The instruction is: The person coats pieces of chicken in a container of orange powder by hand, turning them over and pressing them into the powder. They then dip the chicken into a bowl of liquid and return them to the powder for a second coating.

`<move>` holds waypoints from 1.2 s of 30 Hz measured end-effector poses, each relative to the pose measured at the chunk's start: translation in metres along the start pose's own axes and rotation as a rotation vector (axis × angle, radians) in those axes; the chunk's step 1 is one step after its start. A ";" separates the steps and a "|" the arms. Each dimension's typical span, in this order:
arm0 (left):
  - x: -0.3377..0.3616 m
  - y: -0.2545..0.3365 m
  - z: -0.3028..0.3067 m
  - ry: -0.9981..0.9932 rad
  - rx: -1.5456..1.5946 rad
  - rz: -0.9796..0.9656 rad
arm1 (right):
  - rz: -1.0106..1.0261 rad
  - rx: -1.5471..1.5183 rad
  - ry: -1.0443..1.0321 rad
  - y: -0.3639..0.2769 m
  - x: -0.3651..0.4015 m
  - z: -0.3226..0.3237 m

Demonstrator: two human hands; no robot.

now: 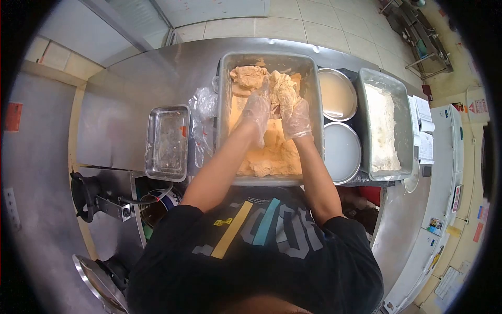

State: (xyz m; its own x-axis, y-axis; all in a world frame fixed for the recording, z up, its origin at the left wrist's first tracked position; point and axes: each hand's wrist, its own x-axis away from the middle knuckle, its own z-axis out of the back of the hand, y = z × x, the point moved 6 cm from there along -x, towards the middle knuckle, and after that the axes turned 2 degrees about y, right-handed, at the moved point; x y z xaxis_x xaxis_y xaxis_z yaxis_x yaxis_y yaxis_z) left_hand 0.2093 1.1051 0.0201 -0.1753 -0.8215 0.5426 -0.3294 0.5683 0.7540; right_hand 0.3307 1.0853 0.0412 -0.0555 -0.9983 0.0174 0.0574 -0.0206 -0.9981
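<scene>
Both my hands wear clear plastic gloves and are inside a large grey tub [225,104] of orange-tinted breading flour [274,149]. My right hand [296,119] is closed on a flour-coated chicken piece [283,88], pale and craggy, held over the back of the tub. Close on its left side is my left hand [256,111], fingers stretched forward along the piece, with no separate thing seen in them. More coated pieces [248,77] are heaped in the tub's back left corner, just beyond the left fingertips.
Right of the tub are a round pan of cloudy tan liquid [335,94], another of whitish liquid [342,152], and a grey tub of white flour [381,128]. Left lie crumpled plastic bags [203,112] and a metal tray [166,144] on the steel counter [120,110].
</scene>
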 end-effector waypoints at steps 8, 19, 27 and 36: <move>0.023 0.006 -0.012 -0.074 0.046 0.057 | 0.101 -0.042 -0.072 -0.015 0.010 0.003; 0.013 -0.041 0.024 -0.156 -0.004 0.157 | 0.168 -0.069 -0.105 0.055 0.010 0.009; 0.000 -0.075 0.034 0.120 0.038 0.305 | -0.261 0.380 -0.234 0.024 -0.004 0.020; 0.012 -0.049 0.055 -0.052 -1.531 -0.249 | -0.016 1.393 -0.363 -0.001 -0.048 0.024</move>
State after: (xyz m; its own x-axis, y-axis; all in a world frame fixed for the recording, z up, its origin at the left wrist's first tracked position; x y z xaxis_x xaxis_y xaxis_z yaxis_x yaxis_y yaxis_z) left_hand 0.1722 1.0649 -0.0302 -0.3032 -0.8816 0.3618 0.8698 -0.1009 0.4830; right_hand 0.3572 1.1319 0.0423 0.1746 -0.9515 0.2532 0.9806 0.1447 -0.1326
